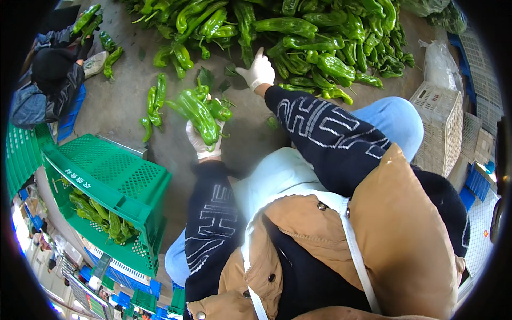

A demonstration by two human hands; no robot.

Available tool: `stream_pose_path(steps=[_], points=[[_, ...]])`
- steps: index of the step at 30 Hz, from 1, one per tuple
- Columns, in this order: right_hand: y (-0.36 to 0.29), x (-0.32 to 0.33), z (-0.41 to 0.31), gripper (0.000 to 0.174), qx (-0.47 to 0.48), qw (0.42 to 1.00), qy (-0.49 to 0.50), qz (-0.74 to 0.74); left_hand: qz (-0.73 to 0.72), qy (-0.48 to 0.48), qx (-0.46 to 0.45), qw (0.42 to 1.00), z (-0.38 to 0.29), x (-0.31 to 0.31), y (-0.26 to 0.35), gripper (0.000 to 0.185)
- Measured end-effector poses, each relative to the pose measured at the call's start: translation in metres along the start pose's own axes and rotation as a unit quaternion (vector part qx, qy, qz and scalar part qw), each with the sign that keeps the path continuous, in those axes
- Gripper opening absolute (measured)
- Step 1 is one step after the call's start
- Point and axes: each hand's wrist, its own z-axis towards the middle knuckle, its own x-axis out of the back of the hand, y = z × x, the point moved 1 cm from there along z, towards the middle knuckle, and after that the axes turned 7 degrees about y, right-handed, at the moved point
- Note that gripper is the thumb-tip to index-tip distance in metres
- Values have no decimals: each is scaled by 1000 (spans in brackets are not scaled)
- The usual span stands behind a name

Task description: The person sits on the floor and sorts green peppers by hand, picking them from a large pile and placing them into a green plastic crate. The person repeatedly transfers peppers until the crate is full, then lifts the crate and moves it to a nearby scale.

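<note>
My left hand (204, 138), in a thin white glove, holds several long green peppers (198, 116) in a bunch above the concrete floor. My right hand (260, 71), also gloved, is at the near edge of a large pile of green peppers (332, 68), its index finger stretched towards the pile and its thumb out to the left. No pepper shows in it. A few loose peppers (152, 104) lie on the floor left of my left hand. Green peppers (100, 214) also lie inside a green plastic crate (120, 176) at the lower left.
Another person (52, 76) crouches at the upper left, a hand near some peppers (86, 20). A pale plastic crate (438, 124) stands to the right, with a clear plastic bag (440, 64) behind it. Fallen leaves (206, 78) lie on the floor. My knees flank the working area.
</note>
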Motion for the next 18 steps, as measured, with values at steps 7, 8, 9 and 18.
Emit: stream_pose_path(steps=[7,8,9,18], points=[[-15,2,-37,37,-285,555,-419,659,77,80,-66,992,-19,-2,34,62],[-23,17,-56,41,-216,483,-482,698,92,89,-73,989,-24,-3,41,60],[-33,34,-71,44,-138,385,-548,730,118,101,-82,985,-29,-6,48,57],[-113,169,-135,49,127,667,-529,508,105,34,-169,979,-95,-75,72,53]])
